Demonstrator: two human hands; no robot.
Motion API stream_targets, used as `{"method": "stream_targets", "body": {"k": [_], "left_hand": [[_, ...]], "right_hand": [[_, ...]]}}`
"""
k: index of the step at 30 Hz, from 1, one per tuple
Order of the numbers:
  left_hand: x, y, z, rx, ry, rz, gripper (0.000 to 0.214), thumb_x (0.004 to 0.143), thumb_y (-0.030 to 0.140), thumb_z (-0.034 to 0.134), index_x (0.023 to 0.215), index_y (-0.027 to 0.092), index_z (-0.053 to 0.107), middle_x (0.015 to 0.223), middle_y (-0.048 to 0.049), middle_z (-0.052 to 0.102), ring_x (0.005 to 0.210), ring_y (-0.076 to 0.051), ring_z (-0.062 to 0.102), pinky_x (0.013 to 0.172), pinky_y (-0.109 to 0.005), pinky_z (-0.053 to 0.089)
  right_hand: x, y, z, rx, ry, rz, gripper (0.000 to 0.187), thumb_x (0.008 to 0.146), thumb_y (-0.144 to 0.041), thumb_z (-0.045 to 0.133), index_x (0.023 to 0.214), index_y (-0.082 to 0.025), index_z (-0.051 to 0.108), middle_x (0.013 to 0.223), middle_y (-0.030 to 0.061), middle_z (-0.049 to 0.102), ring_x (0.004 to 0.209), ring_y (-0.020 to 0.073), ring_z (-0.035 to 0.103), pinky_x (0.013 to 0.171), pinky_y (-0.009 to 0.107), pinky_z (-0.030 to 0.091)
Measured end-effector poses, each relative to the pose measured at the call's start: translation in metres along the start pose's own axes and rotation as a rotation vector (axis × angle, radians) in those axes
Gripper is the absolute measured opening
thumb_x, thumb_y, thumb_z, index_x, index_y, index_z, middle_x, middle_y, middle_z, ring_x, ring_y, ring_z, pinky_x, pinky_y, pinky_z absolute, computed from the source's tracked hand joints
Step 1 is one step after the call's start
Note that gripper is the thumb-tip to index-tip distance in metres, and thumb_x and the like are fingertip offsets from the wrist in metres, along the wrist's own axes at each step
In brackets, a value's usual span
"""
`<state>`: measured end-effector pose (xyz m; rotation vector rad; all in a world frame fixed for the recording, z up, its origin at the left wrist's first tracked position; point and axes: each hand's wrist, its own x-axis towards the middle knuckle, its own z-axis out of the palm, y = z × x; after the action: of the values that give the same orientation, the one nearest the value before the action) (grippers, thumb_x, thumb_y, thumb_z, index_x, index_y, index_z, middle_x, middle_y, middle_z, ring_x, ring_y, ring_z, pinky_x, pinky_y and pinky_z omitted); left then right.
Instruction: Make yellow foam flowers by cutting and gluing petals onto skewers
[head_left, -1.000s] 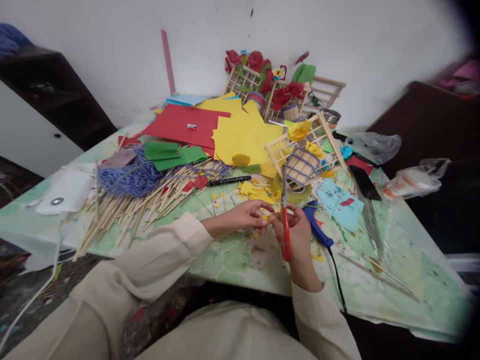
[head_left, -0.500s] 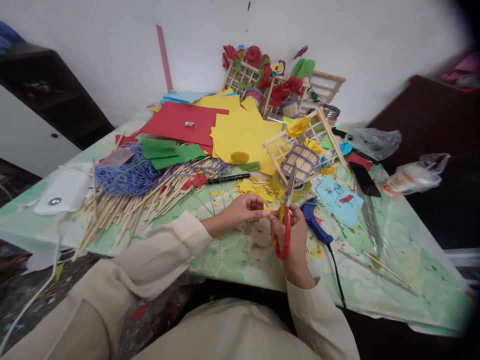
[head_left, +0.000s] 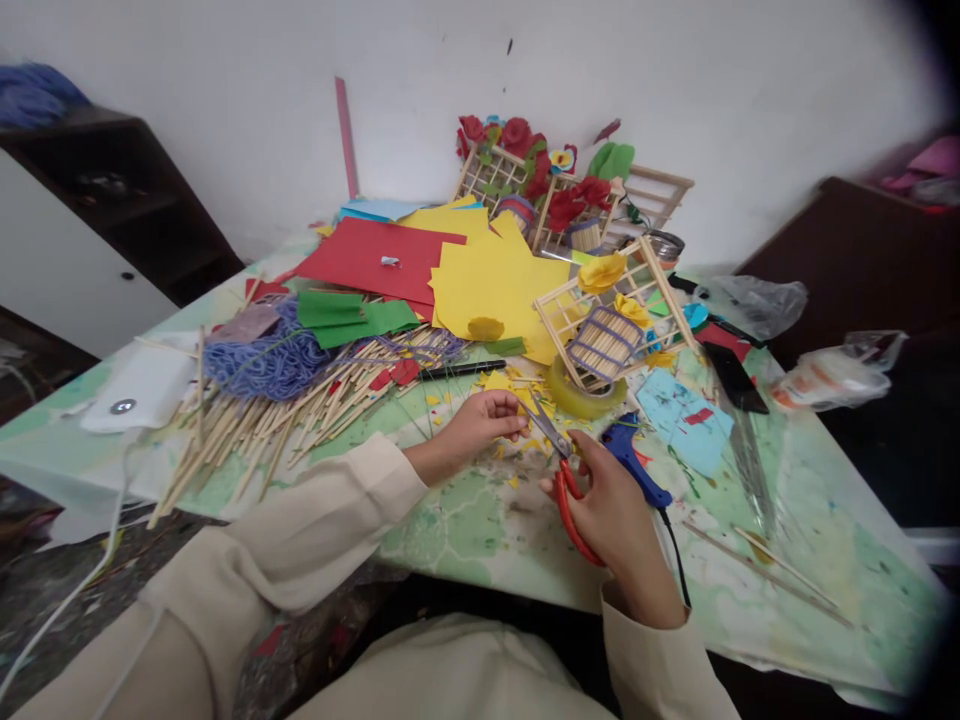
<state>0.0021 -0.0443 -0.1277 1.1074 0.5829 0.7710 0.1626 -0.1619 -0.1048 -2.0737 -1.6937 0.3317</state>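
Note:
My right hand [head_left: 604,500] is closed round the red handles of a pair of scissors [head_left: 553,432]. Their blades are parted and point up and left, right by the fingertips of my left hand [head_left: 487,428]. That hand is closed in a pinch on a small piece of yellow paper, mostly hidden by the fingers and hard to tell from the yellow scraps [head_left: 540,400] behind. To the right of the scissors lies a blue glue gun [head_left: 634,460] with a black cord. A roll of clear yellowish tape [head_left: 581,395] lies just beyond the blades.
Bamboo sticks [head_left: 255,430] and purple yarn [head_left: 262,355] pile up at left, beside a white device [head_left: 139,390]. Yellow sheets [head_left: 487,290] and a red sheet [head_left: 375,255] lie behind. A stick trellis with yellow flowers [head_left: 600,272] leans at right, near a phone [head_left: 735,375].
The scissors have turned from pointing away to pointing left, and their blades have parted near my left fingers. My right hand has moved right and rotated. The whole view has shifted slightly.

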Motion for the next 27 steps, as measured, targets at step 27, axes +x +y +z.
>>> {"method": "stream_targets", "body": {"k": [27], "left_hand": [[0.0016,0.0019,-0.0069,0.043,-0.093,-0.026,0.017,0.062,0.021,0.073,0.072,0.011,0.063,0.062,-0.0001,0.061,0.056,-0.009,0.056,0.058,-0.022,0.041]], "right_hand": [[-0.0035,-0.0039,0.0002,0.034,-0.073,-0.035,0.057,0.072,-0.036,0.058,0.125,-0.016,0.055,0.078,0.0043,0.063,0.067,0.0170,0.055,0.060,0.026,0.040]]}}
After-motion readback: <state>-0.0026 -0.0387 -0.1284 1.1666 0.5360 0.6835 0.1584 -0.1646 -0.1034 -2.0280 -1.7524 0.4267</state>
